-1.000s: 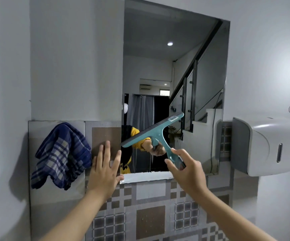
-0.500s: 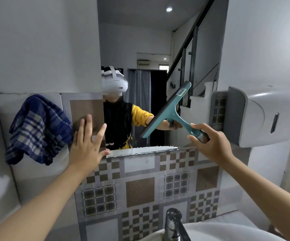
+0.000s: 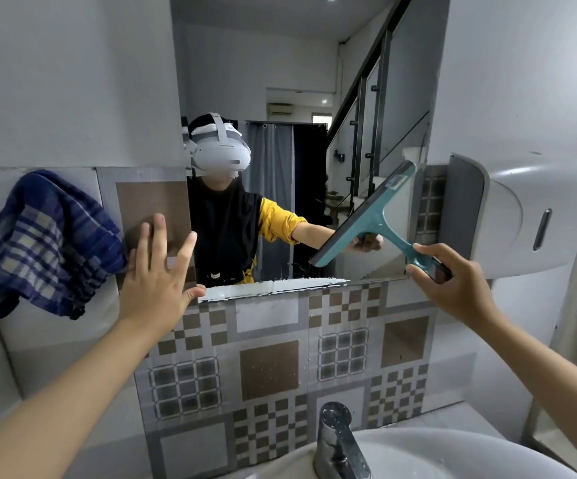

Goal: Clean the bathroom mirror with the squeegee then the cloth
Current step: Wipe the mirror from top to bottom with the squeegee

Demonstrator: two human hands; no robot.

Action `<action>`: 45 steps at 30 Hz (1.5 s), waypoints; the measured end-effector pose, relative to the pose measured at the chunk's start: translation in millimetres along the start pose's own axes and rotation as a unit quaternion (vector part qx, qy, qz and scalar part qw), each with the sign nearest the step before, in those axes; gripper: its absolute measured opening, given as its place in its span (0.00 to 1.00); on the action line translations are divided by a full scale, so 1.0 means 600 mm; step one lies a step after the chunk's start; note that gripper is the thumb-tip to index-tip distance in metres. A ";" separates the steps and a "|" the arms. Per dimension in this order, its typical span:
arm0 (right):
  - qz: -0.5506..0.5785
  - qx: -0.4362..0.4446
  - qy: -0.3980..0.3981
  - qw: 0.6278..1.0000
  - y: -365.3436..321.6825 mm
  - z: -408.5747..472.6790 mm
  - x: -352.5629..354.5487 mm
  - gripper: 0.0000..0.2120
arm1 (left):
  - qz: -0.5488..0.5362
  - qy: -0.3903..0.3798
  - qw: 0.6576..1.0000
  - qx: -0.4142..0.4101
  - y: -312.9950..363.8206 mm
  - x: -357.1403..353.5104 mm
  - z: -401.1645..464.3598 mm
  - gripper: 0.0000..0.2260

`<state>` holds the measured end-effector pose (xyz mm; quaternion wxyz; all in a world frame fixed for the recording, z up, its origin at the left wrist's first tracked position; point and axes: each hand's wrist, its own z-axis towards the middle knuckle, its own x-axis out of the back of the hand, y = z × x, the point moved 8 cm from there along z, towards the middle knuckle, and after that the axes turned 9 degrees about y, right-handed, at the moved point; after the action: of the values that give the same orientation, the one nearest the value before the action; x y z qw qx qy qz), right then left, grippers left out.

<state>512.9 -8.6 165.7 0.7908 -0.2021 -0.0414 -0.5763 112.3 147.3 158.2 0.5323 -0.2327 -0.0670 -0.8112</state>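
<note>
The squeegee is teal, T-shaped, and sits at the lower right part of the mirror. Its blade runs on a diagonal, low end toward the left near the mirror's bottom edge, high end toward the right close to the mirror's right edge. The blade appears to lie against the glass; contact cannot be confirmed. The handle leaves the blade's middle and points down and right, toward the near side.

The right hand grips the handle's end, fingers and thumb curled round it. The blade therefore stands up and left of the grip, farther from the person than the hand.

Room for movement: the glass above and left of the blade is open; to the right the blade's upper tip is near the mirror edge, with the white wall dispenser just beyond. A white streak of residue lies along the mirror's bottom edge, just under the blade's low end.

The left hand rests flat on the wall tiles at the mirror's lower left corner, fingers straight and spread. The blue checked cloth hangs on the wall just left of that hand. A chrome tap and white basin sit near, below.
</note>
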 end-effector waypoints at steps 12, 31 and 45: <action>0.127 -0.189 0.025 0.973 0.035 -0.081 -0.056 0.11 | -0.009 0.001 1.000 0.015 -0.014 0.002 0.000 0.43; 0.236 -0.413 0.152 0.866 -0.072 -0.158 -0.106 0.06 | -0.028 -0.012 0.999 0.015 0.000 0.000 0.000 0.43; 0.258 -0.482 0.144 0.825 -0.087 -0.199 -0.117 0.05 | -0.033 -0.017 0.999 0.018 0.000 -0.003 -0.001 0.43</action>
<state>421.0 -2.6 49.9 0.7097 -0.4752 0.4096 -0.3205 112.6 148.6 157.0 0.5081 -0.2340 -0.0984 -0.8230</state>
